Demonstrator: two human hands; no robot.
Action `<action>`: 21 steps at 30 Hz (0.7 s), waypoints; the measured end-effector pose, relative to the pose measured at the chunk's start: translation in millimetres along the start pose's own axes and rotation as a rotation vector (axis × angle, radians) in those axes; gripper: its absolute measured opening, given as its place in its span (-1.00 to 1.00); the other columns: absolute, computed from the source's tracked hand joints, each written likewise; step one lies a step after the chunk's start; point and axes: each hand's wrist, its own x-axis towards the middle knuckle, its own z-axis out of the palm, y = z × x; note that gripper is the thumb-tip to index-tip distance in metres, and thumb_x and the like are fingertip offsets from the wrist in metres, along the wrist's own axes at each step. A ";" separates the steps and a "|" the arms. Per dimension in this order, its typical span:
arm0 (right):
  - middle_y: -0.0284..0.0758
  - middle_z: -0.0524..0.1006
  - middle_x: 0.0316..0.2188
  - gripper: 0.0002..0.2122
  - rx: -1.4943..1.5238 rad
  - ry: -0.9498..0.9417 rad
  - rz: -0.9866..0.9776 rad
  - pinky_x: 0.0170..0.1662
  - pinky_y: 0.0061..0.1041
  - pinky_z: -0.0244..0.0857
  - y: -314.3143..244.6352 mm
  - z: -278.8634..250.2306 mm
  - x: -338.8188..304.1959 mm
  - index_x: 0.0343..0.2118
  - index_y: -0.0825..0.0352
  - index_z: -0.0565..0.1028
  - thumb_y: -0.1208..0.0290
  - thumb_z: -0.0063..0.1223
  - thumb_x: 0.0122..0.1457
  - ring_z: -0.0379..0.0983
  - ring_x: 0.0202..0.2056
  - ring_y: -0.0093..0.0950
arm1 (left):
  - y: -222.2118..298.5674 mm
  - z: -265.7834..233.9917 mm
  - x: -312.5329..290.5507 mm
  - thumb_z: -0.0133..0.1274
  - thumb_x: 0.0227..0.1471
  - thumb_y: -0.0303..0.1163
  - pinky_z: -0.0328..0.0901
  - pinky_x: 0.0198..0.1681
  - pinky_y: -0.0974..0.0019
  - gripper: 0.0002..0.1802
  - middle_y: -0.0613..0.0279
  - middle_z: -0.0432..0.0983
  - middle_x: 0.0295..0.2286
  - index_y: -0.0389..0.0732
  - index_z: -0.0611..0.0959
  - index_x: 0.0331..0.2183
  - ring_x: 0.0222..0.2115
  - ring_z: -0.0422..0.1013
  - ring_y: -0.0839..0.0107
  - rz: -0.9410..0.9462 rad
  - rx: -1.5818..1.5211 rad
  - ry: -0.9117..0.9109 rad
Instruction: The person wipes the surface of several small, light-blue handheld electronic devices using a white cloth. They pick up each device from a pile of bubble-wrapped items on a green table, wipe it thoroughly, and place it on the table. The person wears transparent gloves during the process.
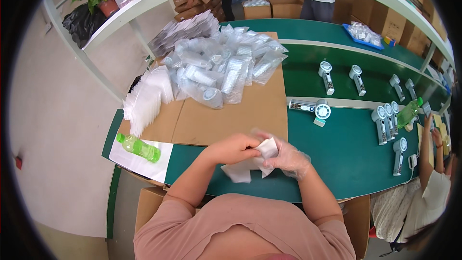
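Working a white sheet (238, 171) over the near side of the green workbench (332, 163), a worker's left hand (233, 148) pinches it while the plastic-gloved right hand (287, 158) closes around its side, apparently opening or folding it, the next move likely needing light fingers.

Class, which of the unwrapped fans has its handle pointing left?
The fan nearest the right hand, just right of the cardboard; the handles of the other unwrapped fans point roughly down the picture.
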 end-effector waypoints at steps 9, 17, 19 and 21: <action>-0.25 0.48 -0.17 -0.55 0.157 0.356 0.232 -0.20 -0.51 0.39 29.7 1.9 13.7 0.01 0.45 0.36 0.36 0.22 0.10 0.48 -0.28 -0.50 | -48.0 7.4 25.6 0.05 0.16 -0.34 0.25 -0.41 0.49 -0.79 0.36 0.46 -0.48 -0.22 0.55 -0.18 -0.48 0.34 0.60 -0.169 -0.504 0.346; -0.13 0.47 -0.15 -0.56 0.633 0.682 -0.034 -0.14 -0.33 0.45 36.4 -15.5 25.4 -0.03 0.55 0.31 0.37 0.17 0.13 0.51 -0.20 -0.32 | -143.5 20.0 22.0 -0.08 0.26 -0.32 0.30 -0.35 0.48 -0.84 0.31 0.47 -0.45 -0.20 0.52 -0.29 -0.46 0.36 0.54 -0.148 -1.088 0.714; -0.11 0.49 -0.14 -0.61 0.715 0.681 -0.017 -0.10 -0.28 0.45 42.0 -19.0 28.9 -0.04 0.57 0.33 0.42 0.11 0.15 0.52 -0.18 -0.28 | -144.1 20.9 21.7 -0.10 0.27 -0.35 0.32 -0.34 0.46 -0.83 0.29 0.47 -0.44 -0.20 0.52 -0.31 -0.46 0.37 0.52 -0.157 -1.119 0.719; -0.08 0.51 -0.13 -0.69 0.762 0.695 0.008 -0.04 -0.18 0.46 40.7 -19.2 30.1 -0.04 0.57 0.37 0.49 -0.01 0.20 0.54 -0.15 -0.19 | -146.6 21.1 21.2 -0.11 0.27 -0.36 0.32 -0.32 0.44 -0.82 0.27 0.48 -0.43 -0.21 0.53 -0.34 -0.45 0.37 0.50 -0.148 -1.145 0.695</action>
